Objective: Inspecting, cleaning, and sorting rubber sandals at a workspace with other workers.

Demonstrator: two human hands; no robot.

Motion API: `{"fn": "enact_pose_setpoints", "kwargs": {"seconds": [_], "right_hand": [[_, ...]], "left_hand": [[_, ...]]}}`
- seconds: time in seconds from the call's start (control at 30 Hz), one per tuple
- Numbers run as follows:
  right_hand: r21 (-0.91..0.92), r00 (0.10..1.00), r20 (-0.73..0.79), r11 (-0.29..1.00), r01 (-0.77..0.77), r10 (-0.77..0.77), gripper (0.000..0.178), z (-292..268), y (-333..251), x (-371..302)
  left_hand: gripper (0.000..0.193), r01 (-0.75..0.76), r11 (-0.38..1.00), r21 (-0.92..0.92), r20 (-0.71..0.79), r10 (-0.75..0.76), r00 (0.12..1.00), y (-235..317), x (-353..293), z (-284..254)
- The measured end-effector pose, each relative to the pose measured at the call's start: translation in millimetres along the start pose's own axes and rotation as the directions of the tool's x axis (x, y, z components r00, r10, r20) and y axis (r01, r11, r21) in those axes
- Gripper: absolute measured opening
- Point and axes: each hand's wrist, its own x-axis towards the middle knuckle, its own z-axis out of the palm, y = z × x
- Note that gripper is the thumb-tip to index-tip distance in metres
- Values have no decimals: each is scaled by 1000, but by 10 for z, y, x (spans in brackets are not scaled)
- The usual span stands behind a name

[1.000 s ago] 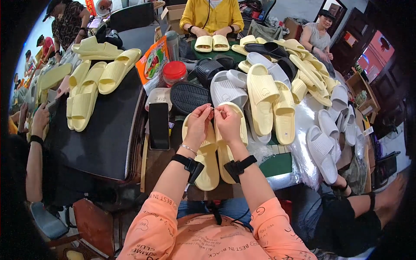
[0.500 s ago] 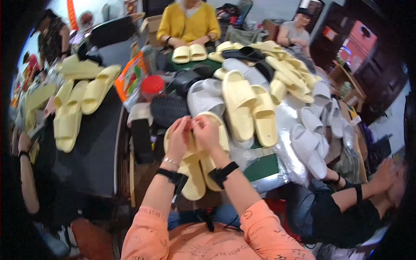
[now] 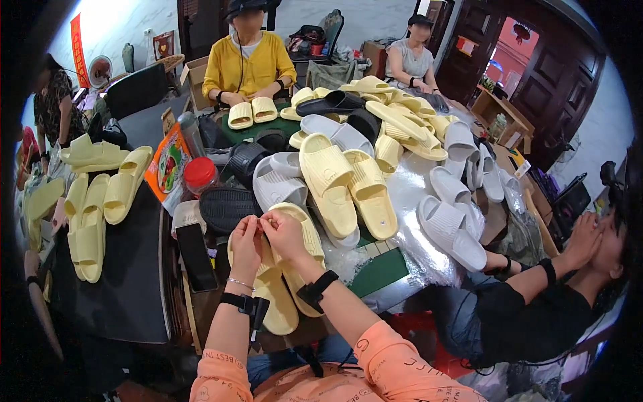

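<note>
Head view: left hand [image 3: 245,236] and right hand [image 3: 287,231] both pinch something tiny atop the yellow slipper pair [image 3: 284,281] at 6 o'clock on the desk [image 3: 120,281], work seemingly mid-way, slipper heap [image 3: 375,154] at 1 o'clock untouched.

The slides [image 3: 289,281] under the hands were pale yellow, same as most of the pile, with a few white ribbed slippers [image 3: 450,231] and black ones [image 3: 333,104] mixed in. Sleeves [image 3: 392,365] were salmon-orange with dark print, wrist straps [image 3: 316,289] black. The jar lid [image 3: 199,169] was red, the cutting mat [image 3: 378,271] green.
</note>
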Motion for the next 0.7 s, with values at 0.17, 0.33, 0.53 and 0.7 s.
{"fn": "enact_pose_setpoints", "kwargs": {"seconds": [0.17, 0.33, 0.53, 0.7], "right_hand": [[45, 996, 41, 995, -86, 84, 15, -10, -13, -15], [98, 992, 46, 987, -124, 120, 15, 19, 2, -11], [82, 996, 31, 992, -91, 89, 15, 56, 108, -9], [125, 995, 36, 988, -94, 90, 13, 87, 154, -11]], "left_hand": [[11, 13, 1000, 11, 14, -13, 1000, 9, -20, 19], [11, 10, 999, 46, 18, -11, 1000, 11, -32, 38], [13, 44, 998, 52, 2, -44, 999, 10, -9, 19], [13, 14, 998, 66, 8, -15, 1000, -16, 9, 4]]}}
